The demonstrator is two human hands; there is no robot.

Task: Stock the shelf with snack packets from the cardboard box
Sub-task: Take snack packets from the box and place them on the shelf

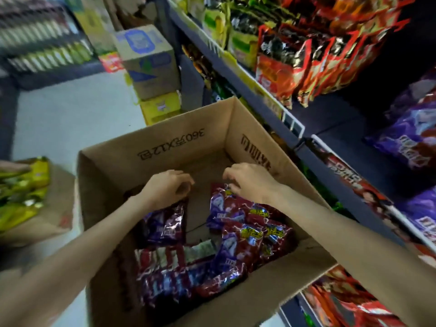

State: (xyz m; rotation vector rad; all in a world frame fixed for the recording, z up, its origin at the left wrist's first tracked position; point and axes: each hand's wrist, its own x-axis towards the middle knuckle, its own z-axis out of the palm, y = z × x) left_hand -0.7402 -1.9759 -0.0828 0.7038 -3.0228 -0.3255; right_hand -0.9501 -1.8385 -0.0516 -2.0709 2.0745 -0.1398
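The left hand (pixel 168 188) reaches down into the cardboard box (pixel 162 147) with its fingers curled round the top seam of one snack packet (pixel 165 226), which hangs below the hand; that crimped seam looks like the right place to pinch, since the packet is a thin, glossy foil pouch that would likely slip if squeezed across its puffed middle. It appears light and soft, and its contents may crush under a hard grip, so a gentle hold at the edge should do. To the right of that hand, past a bare patch of box floor, the right hand (pixel 247 182) hovers with fingers bent over the top of a loose heap of packets (pixel 238 237); whether it pinches one or only touches it I cannot tell. The packets are purple and dark red with yellow lettering and shiny, crinkled skins that catch the light, and more of them lie beneath both forearms. Further right of the right hand stands the shelf (pixel 271 107), where matching purple packets (pixel 410 138) sit.
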